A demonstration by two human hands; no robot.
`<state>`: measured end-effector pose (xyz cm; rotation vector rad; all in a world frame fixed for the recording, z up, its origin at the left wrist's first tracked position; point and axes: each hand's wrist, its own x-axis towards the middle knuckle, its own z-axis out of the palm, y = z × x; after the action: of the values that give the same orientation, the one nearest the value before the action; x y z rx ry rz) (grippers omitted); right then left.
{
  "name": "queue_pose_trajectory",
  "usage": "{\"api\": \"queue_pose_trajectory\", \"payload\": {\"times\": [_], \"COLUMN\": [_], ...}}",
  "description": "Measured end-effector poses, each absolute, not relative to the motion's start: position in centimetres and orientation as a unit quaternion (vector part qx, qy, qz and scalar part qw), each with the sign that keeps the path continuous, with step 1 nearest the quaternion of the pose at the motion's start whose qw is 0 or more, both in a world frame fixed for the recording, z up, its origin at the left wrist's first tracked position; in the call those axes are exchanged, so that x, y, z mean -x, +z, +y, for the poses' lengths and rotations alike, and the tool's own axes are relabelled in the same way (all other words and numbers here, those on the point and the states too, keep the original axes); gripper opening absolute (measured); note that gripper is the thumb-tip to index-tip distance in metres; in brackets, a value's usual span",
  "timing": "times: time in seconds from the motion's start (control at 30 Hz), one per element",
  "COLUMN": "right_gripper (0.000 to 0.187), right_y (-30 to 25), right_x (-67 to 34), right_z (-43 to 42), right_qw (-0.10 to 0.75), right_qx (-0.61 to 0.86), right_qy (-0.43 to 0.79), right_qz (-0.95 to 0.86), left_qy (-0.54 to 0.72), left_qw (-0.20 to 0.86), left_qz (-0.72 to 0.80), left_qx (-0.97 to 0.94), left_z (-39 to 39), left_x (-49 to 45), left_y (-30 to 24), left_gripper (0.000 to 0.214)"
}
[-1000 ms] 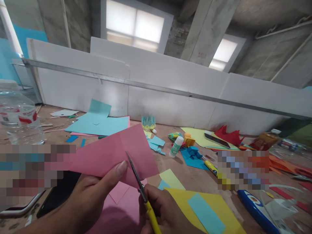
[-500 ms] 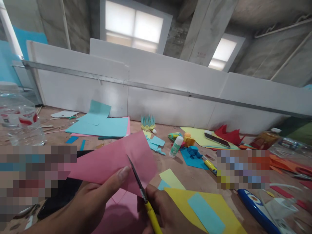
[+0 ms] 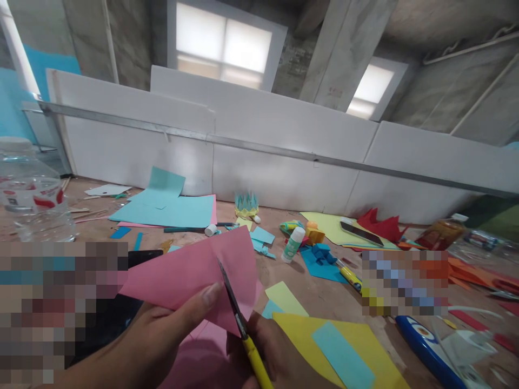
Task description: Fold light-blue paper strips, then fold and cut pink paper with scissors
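A folded sheet of pink paper point(image 3: 182, 270) is pinched in my left hand point(image 3: 174, 329), the thumb pressed flat on its face. My right hand point(image 3: 279, 351) grips a pair of scissors with yellow handles point(image 3: 257, 362). One dark blade lies across the front of the paper, pointing up and left, its tip near the middle of the sheet; the other blade is hidden behind the paper. More pink paper point(image 3: 198, 356) lies below my hands. Beside my right hand is a yellow sheet point(image 3: 365, 340) with a light blue strip point(image 3: 343, 354) on it.
Beyond my hands stand a glue stick point(image 3: 294, 244) and a small paper crown point(image 3: 246, 204). Blue sheets point(image 3: 174, 210) lie at the back left, a water bottle point(image 3: 32, 194) at far left. A phone point(image 3: 360, 232) and red paper point(image 3: 379, 224) are at the right.
Both hands have shifted slightly right and down with the pink paper and scissors. A white cap behind the paper has come into view.
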<state>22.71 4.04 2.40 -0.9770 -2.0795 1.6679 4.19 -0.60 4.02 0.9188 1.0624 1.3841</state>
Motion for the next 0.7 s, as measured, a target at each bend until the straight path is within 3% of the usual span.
{"api": "queue_pose_trajectory", "payload": {"times": [0.17, 0.47, 0.7], "right_gripper": [0.064, 0.046, 0.062], "right_y": [3.0, 3.1, 3.3], "right_x": [-22.7, -22.6, -23.1], "right_z": [3.9, 3.8, 3.8], "right_qw": [0.150, 0.139, 0.117], "right_qx": [0.326, 0.350, 0.364], "right_qy": [0.597, 0.588, 0.570], "right_qz": [-0.717, -0.716, -0.728], "left_qy": [0.564, 0.522, 0.532], "left_qw": [0.551, 0.595, 0.619], "left_qz": [0.464, 0.412, 0.424], "left_qx": [-0.404, -0.451, -0.393], "left_z": [-0.7, -0.3, -1.1], "left_x": [-4.3, -3.8, -4.4], "left_y": [4.2, 4.6, 5.6], "left_gripper": [0.023, 0.030, 0.019]}}
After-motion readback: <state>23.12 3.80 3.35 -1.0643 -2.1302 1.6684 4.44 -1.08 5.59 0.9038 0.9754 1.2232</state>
